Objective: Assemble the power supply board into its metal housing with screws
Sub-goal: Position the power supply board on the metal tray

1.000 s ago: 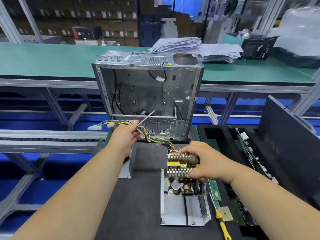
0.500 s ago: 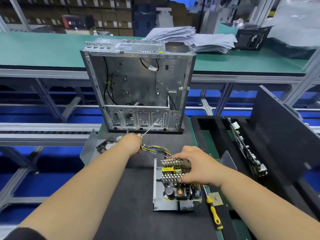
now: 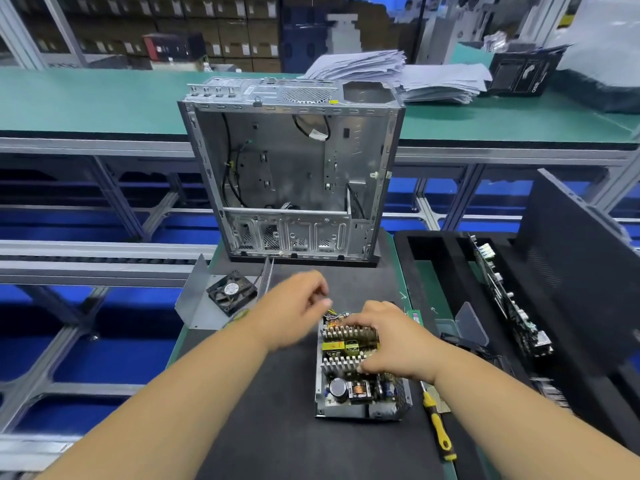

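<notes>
Fingers of the right hand (image 3: 391, 344) curl down over the power supply board (image 3: 349, 362), gripping its heatsink fins as it sits in the metal housing (image 3: 360, 412); left hand (image 3: 294, 306) at ten o'clock is blurred, grip unclear. Risk: wires pinched under the board near twelve o'clock, or holes misaligned for screws

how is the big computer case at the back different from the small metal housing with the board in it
The computer case stands upright at the back of the mat, far larger and mostly hollow, with only cables inside. The metal housing lies flat near the front, low and filled by the power supply board, which the right hand grips. Both are bare silver sheet metal, open on one side.
</notes>
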